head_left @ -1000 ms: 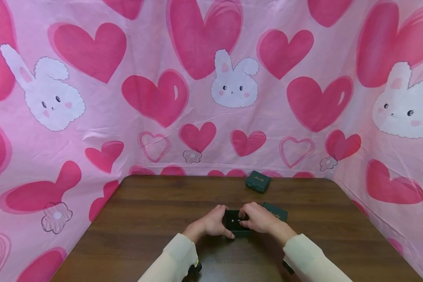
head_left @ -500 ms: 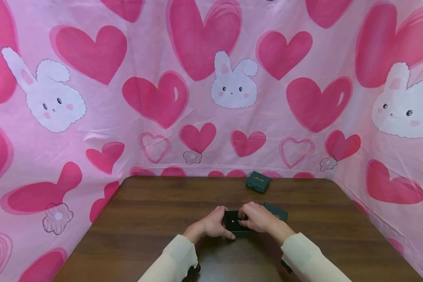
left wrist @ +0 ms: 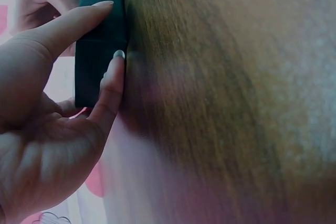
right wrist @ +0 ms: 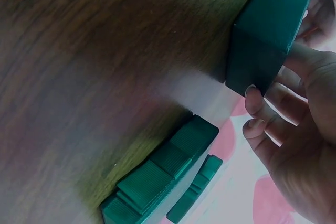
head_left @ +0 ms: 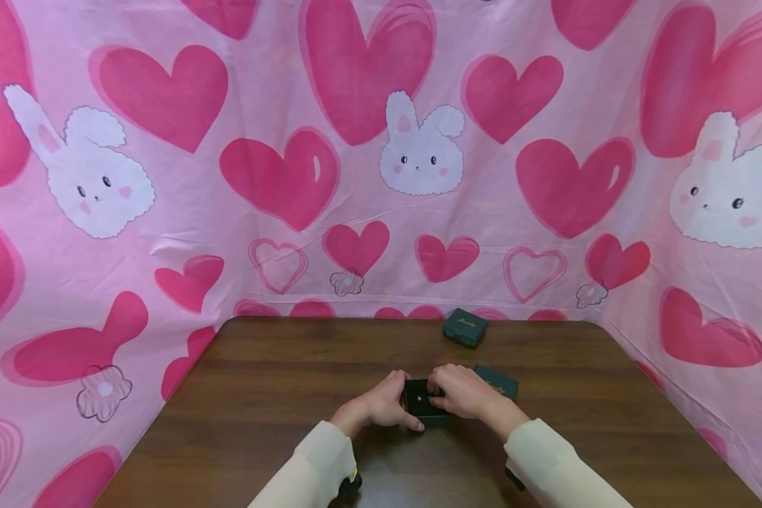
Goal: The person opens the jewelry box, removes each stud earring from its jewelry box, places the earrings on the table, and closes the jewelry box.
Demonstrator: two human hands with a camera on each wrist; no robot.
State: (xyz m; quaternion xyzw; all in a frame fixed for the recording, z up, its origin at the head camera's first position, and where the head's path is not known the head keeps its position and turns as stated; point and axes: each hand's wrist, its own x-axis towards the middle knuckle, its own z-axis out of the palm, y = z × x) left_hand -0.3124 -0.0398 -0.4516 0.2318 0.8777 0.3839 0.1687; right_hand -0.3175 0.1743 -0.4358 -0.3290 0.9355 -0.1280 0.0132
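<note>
A small dark green jewelry box [head_left: 437, 421] with a black inside sits on the table, its top uncovered. A tiny silvery star-shaped earring [head_left: 419, 398] lies on the black insert. My left hand [head_left: 386, 402] grips the box's left side, thumb along the near wall; the left wrist view shows thumb and fingers on the green box wall [left wrist: 102, 27]. The right hand [head_left: 462, 392] reaches over the right half, fingers curled, pinching a second small shiny earring [head_left: 430, 399], mostly hidden by the fingertips. In the right wrist view a fingertip touches the box wall [right wrist: 262, 35].
Just behind the right hand lies a green lid [head_left: 500, 382] with gold lettering, its ribbed bow [right wrist: 157, 169] showing in the right wrist view. Another green box [head_left: 466, 327] stands at the table's back edge. Pink heart-printed cloth [head_left: 444, 212] hangs round the wooden table [head_left: 279, 381].
The right fingertips have shifted slightly left over the insert and cover more of the second earring. The left hand and the box stay in place.
</note>
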